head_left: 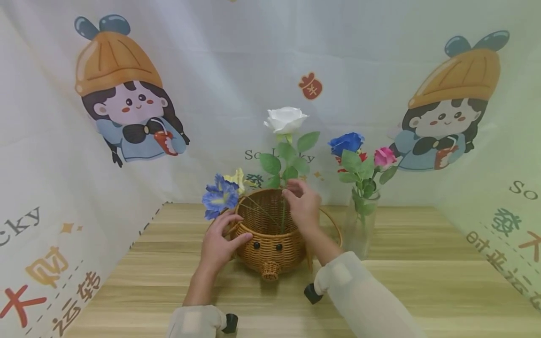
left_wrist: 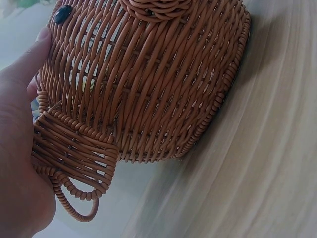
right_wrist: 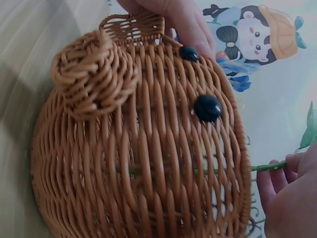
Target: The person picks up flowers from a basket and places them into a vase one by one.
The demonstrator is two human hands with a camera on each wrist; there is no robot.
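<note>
A brown wicker basket point(head_left: 270, 256) with black bead eyes and a woven snout stands on the table. My left hand point(head_left: 220, 240) grips its left rim, thumb at the front near one eye. Above the opening, my right hand point(head_left: 304, 206) pinches the green stem point(right_wrist: 267, 166) of a white rose point(head_left: 286, 120). That stem reaches down inside the basket and shows through the weave in the right wrist view. A blue-purple flower point(head_left: 220, 196) and a pale yellow flower point(head_left: 238, 180) lean over the basket's left rim, their stems inside.
Right of the basket stands a clear glass vase point(head_left: 361, 230) holding a blue rose point(head_left: 346, 143), a pink rose point(head_left: 384, 158) and some red petals. A printed cloth point(head_left: 236, 70) hangs behind and along both sides of the wooden table point(head_left: 422, 263).
</note>
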